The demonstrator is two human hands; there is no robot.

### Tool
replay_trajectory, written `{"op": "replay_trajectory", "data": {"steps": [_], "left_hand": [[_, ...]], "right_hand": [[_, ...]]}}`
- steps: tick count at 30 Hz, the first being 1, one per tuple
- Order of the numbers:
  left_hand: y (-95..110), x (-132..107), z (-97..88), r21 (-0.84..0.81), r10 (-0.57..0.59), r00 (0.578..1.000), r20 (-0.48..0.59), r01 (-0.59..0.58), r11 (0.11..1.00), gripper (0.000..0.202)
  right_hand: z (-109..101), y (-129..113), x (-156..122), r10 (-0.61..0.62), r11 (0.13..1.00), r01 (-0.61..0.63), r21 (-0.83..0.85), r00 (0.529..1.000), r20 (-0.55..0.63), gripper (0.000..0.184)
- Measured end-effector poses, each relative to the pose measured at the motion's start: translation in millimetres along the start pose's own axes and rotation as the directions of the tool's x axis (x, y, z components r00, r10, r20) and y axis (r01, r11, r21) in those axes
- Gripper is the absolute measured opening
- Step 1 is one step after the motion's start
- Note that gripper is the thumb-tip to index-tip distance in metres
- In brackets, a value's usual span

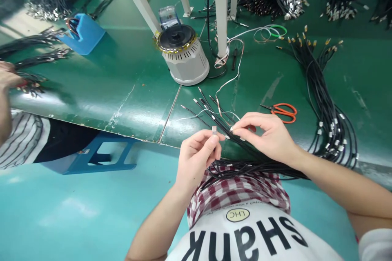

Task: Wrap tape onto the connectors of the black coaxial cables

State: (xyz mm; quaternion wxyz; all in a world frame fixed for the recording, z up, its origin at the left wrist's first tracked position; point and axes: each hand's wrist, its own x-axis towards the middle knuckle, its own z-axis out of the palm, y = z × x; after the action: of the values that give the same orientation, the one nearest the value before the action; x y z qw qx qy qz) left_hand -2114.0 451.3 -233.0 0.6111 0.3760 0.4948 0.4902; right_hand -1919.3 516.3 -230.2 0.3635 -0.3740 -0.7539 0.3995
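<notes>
My left hand (197, 155) is closed in a pinch on a small silver metal sleeve (214, 130), held up near the table's front edge. My right hand (266, 134) is closed too, its fingertips pinching one black cable from a bundle of black cables (211, 108) that fans out over the green table (122, 73) and drops into my lap. The two hands are a few centimetres apart, the sleeve close to the cable end. Thin white wires (226, 85) lie among the cable ends.
Orange-handled scissors (283, 112) lie just beyond my right hand. A grey round machine with a black top (183, 55) stands mid-table by white frame legs (221, 8). More cable bundles (327, 110) lie right and far. Another person's hand (7, 79) works at the left; a blue stool (98, 157) stands below.
</notes>
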Motion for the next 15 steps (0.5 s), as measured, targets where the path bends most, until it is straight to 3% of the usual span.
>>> {"op": "replay_trajectory", "data": {"steps": [3,6,15], "left_hand": [[-4,1,0.1,-0.026,-0.055,0.998,0.038,0.056,0.998,0.022],[-7,2,0.3,-0.052,-0.03,0.996,0.08,0.034,0.998,0.023],[-9,2,3.5,-0.076,0.044,0.998,0.038,-0.041,0.996,0.029]], "right_hand": [[-3,-8,2,0.035,0.998,-0.037,0.058,0.999,0.031,0.009],[-3,-13,4,0.039,0.995,-0.047,0.088,0.996,0.085,0.011],[5,-9,13,0.099,0.988,-0.117,0.103,0.981,0.165,0.011]]}}
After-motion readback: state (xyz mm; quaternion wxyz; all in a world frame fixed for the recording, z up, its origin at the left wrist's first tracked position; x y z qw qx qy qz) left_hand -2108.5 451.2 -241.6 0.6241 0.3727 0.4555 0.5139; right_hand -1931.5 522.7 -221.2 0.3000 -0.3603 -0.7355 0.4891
